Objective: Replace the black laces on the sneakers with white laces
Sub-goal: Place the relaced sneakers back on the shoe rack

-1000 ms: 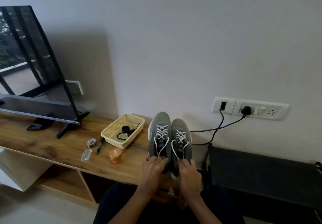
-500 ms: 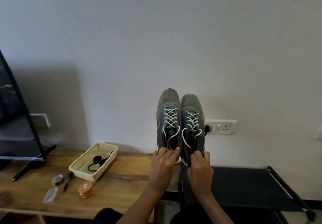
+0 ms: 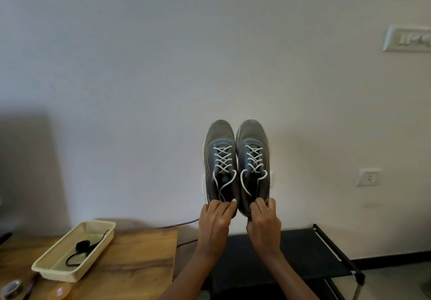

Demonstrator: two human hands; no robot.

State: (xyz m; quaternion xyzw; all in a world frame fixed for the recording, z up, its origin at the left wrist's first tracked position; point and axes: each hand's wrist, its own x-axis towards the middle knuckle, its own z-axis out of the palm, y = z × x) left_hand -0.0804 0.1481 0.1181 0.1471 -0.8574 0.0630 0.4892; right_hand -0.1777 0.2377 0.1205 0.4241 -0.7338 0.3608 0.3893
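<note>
Both sneakers (image 3: 220,136) are up in the air in front of the wall (image 3: 140,66), held side by side and touching, above the gap between the wooden tabletop (image 3: 140,260) and the black rack (image 3: 303,250). My left hand (image 3: 215,218) is curled round the heel of one and my right hand (image 3: 264,220) is curled round the heel of the other, so both hands are gripping and neither is free. Toes point straight up and heels down, so the long axis of each shoe is roughly vertical, with the laced tops facing me and the soles toward the wall. The white laces (image 3: 223,157) are crossed through the eyelets on both, with the ends loose, untied and looping down toward my fingers. The black laces (image 3: 82,247) sit bundled in the cream basket (image 3: 46,274) on the tabletop, well apart from the shoes. I judge the swap is basically done, maybe only tying or setting down is left. Handling guess: light shoes with soft fabric uppers that dent if squeezed, and a stiffer sole and heel cup. The heel or the sole edge is the firm place to hold, not the toe cloth. The loose lace ends are floppy and could snag or slip out of the top eyelets if tugged. A roll of tape (image 3: 11,288) lies at the near tabletop edge.
</note>
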